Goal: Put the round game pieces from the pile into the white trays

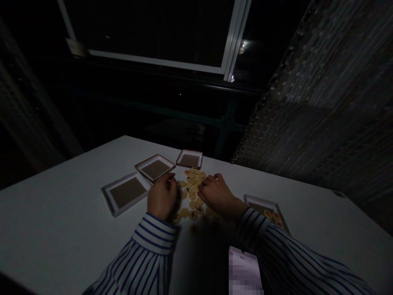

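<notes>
Several round wooden pieces (192, 204), some marked with dark or red characters, lie in a loose pile on the white table (76, 196). My left hand (162, 197) rests at the pile's left side, its fingers curled; whether it holds anything is hidden. On the right side of the pile, my right hand (218, 196) has its fingers bent down and together over the pieces, and what is under the fingertips cannot be made out. An open box (260, 200) right of my right hand contains several pieces with red marks, partly covered by my sleeve.
Three shallow open boxes stand beyond and left of the pile: one at the back (189, 159), one in the middle (155, 168), one at left (128, 192). A pink object (244, 268) lies near the front. A bead curtain (307, 110) hangs at right.
</notes>
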`<action>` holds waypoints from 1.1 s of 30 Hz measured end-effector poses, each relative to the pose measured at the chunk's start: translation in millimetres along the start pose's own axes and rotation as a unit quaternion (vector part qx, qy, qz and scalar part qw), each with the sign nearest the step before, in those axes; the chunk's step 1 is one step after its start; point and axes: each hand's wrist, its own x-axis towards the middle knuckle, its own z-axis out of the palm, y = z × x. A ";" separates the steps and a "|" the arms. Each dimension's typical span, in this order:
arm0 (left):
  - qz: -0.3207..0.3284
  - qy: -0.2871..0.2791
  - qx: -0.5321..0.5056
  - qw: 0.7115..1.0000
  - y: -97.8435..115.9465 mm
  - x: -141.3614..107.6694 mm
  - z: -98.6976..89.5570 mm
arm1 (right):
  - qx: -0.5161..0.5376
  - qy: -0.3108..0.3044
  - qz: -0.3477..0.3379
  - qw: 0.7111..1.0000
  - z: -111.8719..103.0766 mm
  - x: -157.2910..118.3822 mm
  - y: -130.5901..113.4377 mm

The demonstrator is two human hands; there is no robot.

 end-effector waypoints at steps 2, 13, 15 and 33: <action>-0.002 0.001 0.001 1.000 -0.6 0.0 -0.1 | -0.004 -0.005 0.004 1.000 0.5 0.6 -0.6; 0.008 -0.002 -0.024 1.000 -0.1 -2.0 3.1 | 0.026 -0.017 0.036 0.999 -4.7 2.6 -3.2; 0.015 -0.009 -0.037 0.999 0.4 -1.8 3.4 | 0.044 -0.014 0.047 0.998 -7.8 2.5 -2.5; 0.153 -0.083 -0.130 0.976 9.4 -7.5 9.5 | 0.701 0.038 0.198 0.684 -1.1 9.9 14.2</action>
